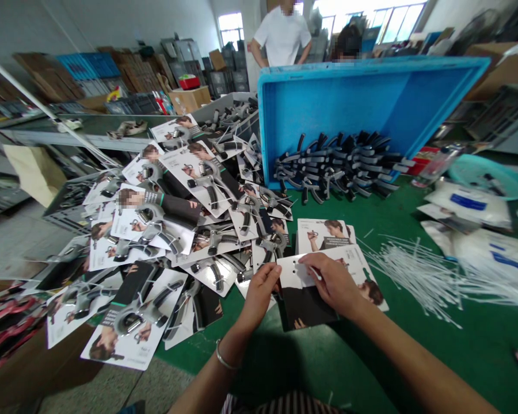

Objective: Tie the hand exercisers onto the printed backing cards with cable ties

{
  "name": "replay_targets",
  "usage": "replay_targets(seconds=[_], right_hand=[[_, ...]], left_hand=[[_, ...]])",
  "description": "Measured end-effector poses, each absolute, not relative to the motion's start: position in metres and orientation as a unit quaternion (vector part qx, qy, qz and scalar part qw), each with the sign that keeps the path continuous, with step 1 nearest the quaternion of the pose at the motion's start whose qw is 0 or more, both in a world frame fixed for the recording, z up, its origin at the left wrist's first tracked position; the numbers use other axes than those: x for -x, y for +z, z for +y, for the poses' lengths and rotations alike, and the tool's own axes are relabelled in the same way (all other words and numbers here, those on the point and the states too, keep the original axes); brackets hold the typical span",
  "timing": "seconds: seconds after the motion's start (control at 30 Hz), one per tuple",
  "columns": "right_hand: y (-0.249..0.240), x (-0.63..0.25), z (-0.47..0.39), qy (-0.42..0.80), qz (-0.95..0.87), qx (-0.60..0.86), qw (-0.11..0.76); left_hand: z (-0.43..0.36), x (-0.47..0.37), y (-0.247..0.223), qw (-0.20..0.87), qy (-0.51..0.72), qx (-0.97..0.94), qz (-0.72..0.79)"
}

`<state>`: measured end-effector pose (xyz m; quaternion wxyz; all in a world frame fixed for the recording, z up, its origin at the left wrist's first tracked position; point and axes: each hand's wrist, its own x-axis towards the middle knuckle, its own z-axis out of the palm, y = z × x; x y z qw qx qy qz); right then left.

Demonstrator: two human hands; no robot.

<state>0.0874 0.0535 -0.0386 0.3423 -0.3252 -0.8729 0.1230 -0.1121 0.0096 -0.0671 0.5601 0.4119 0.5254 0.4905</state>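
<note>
A printed display card (306,305) with small punched holes near its left end is tilted up just above the green table. My left hand (259,290) is closed on the card's left edge, thumb and fingers pinching it. Over the card's face lies my right hand (334,282), its fingers curled with the tips beside the holes; whatever is between them is too small to make out. More flat cards (323,230) lie just behind. To the left, a heap of cards carries grey-and-black hand grippers (151,218) with coiled springs.
A blue crate (328,103) on its side holds many loose hand grippers (341,167). White zip ties (418,276) lie spread on the green table (397,351) at right, near plastic bags (492,259) and a teal basin (487,172). A person in white (282,37) stands behind.
</note>
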Motion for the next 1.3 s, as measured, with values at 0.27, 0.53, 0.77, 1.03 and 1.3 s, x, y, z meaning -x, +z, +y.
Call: replay_targets(seconds=[0.27,0.53,0.77,1.03,1.3], right_hand=[[-0.029,-0.078,0.066,0.167,-0.872,0.348,0.302],[-0.024,-0.076,0.061,0.199,-0.884,0.318,0.281],[-0.023,-0.075,0.061,0.21,-0.892,0.305,0.261],[-0.024,-0.076,0.064,0.214,-0.89,0.305,0.263],[-0.023,-0.075,0.065,0.214,-0.894,0.304,0.251]], left_hand=[[0.007,0.105,-0.071,0.566,0.544,-0.39,0.482],[0.009,0.108,-0.078,0.531,0.547,-0.439,0.476],[0.011,0.108,-0.083,0.547,0.529,-0.424,0.491],[0.013,0.104,-0.083,0.571,0.526,-0.389,0.496],[0.004,0.104,-0.076,0.624,0.439,-0.397,0.509]])
